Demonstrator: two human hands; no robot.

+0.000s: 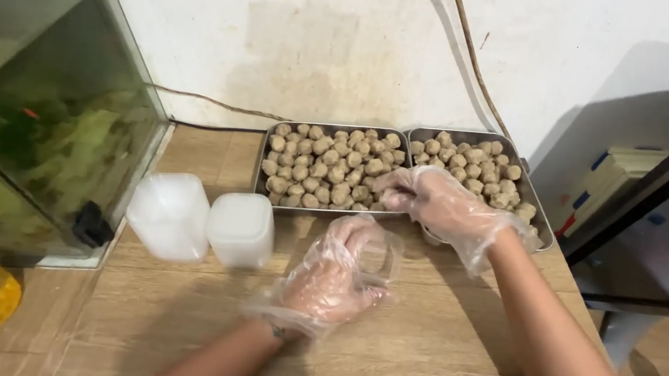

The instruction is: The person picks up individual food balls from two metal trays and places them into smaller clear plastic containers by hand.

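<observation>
Reaching over the left steel tray (266, 171) full of round brown meatballs (328, 169), the gloved right hand (438, 205) pinches one at its front edge, while the left hand (334, 276), just before this tray, curls half-closed around a clear bag, seemingly empty, so portioning looks barely begun.

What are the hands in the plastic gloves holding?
The right hand pinches something small at its fingertips over the left tray of meatballs, probably one meatball. Whether the left hand holds anything cannot be told.
</observation>
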